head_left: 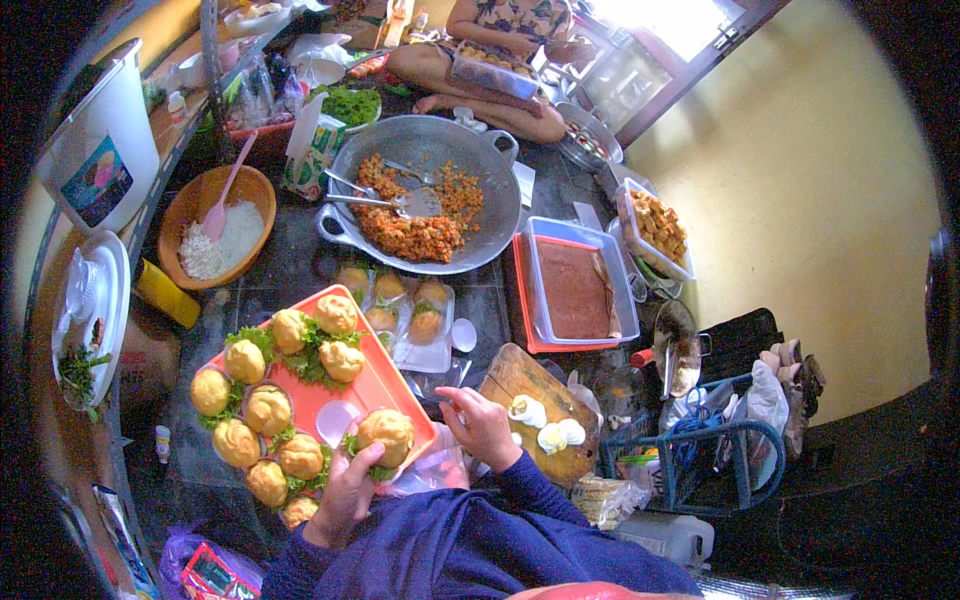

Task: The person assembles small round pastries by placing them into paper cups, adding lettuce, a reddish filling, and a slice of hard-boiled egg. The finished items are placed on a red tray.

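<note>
My left hand (343,497) is closed round a golden filled bun (386,434) with green lettuce at its side, low over an orange tray (376,372). Several more buns with lettuce, like this bun (268,410), stand along the tray's left and far sides. A pale paper cup (337,421) lies on the tray beside the held bun. Just right of the tray is my right hand (482,428), its fingers bent and a little apart, with nothing visible in them. Close to it, white egg pieces (553,436) rest on a wooden cutting board (500,378).
Ahead stands a large metal wok (345,150) of orange-brown filling with utensils. A bowl (262,185) with white contents is left of it. A brown-filled plastic box (630,318) and a blue rack (740,430) stand right. Another person (480,75) sits beyond, a container on their lap.
</note>
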### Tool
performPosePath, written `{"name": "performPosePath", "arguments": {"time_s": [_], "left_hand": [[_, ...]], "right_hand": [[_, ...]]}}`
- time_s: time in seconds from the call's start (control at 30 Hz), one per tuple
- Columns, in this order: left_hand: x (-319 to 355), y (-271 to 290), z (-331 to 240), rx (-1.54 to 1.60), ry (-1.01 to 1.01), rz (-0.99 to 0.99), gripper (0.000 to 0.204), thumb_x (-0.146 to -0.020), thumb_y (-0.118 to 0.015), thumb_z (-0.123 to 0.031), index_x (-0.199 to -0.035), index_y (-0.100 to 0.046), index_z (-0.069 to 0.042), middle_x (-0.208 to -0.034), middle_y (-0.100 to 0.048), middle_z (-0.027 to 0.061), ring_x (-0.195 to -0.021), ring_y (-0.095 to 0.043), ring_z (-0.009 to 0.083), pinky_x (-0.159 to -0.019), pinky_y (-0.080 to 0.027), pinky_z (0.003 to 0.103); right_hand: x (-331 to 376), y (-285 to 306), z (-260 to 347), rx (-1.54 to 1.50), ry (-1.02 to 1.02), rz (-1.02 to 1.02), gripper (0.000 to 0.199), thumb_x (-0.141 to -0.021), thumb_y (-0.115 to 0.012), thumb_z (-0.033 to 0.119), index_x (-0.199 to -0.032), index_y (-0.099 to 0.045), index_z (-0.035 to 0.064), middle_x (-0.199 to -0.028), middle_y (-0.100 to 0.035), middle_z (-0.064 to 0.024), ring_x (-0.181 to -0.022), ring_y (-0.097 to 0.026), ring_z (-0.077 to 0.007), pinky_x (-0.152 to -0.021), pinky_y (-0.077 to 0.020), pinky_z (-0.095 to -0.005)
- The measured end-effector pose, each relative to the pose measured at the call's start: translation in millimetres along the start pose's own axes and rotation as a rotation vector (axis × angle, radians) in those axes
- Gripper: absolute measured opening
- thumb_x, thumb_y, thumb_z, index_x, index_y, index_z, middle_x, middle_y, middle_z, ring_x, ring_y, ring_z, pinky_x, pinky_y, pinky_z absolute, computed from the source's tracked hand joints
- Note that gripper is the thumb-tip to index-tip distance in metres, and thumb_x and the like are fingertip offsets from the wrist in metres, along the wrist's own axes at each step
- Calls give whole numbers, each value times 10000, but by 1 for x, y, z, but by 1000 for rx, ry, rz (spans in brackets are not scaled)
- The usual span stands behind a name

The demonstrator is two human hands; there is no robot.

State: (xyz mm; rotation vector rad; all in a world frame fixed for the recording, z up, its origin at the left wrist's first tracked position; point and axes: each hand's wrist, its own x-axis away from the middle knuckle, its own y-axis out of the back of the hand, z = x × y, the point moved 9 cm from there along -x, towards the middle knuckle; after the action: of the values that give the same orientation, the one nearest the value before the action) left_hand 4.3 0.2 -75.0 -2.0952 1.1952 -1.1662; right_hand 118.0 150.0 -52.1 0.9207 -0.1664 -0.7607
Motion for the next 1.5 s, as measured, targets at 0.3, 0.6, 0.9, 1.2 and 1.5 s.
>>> {"name": "performPosePath", "arguments": {"time_s": [0.3, 0.6, 0.9, 1.2, 1.5], "left_hand": [[-1, 0, 1, -10, 9, -2, 533, -869, -587, -102, -1353, -382, -17, -1205, -555, 124, -1118, -573, 236, -970, -475, 372], [-1, -1, 0, -16, 5, 7, 530, -867, -590, -103, -1351, -388, -24, -1200, -553, 122, -1105, -575, 234, -959, -482, 367], [-2, -1, 0, -28, -7, 3, 549, -864, -599, -109, -1359, -380, -22, -1200, -555, 118, -1110, -572, 232, -961, -478, 367], [0, 1, 2, -21, 34, 0, 570, -864, -607, -121, -1371, -366, -19, -1211, -554, 121, -1118, -571, 238, -967, -472, 372], [1, -4, -2, -37, -11, 27, 544, -861, -592, -120, -1357, -393, -17, -1204, -569, 122, -1126, -569, 240, -984, -456, 369]], "right_hand": [[-1, -2, -1, 7, -3, 20, 202, -892, -617, 173, -1084, -631, 112, -870, -649, -92, -699, -659, -313, -588, -537, -396], [-1, 0, 2, 14, 20, -15, 223, -872, -641, 138, -1093, -652, 110, -775, -622, -90, -655, -644, -242, -579, -512, -343], [0, -3, 0, 27, 4, 15, 223, -877, -639, 149, -1096, -650, 107, -796, -630, -92, -665, -647, -243, -584, -514, -346], [0, -5, 0, 29, -11, 17, 213, -877, -640, 152, -1083, -655, 95, -806, -636, -95, -678, -656, -236, -591, -521, -342], [-2, 18, 6, -62, 2, -74, 206, -854, -656, 96, -1057, -660, 66, -818, -646, -94, -683, -651, -227, -600, -519, -325]]}}
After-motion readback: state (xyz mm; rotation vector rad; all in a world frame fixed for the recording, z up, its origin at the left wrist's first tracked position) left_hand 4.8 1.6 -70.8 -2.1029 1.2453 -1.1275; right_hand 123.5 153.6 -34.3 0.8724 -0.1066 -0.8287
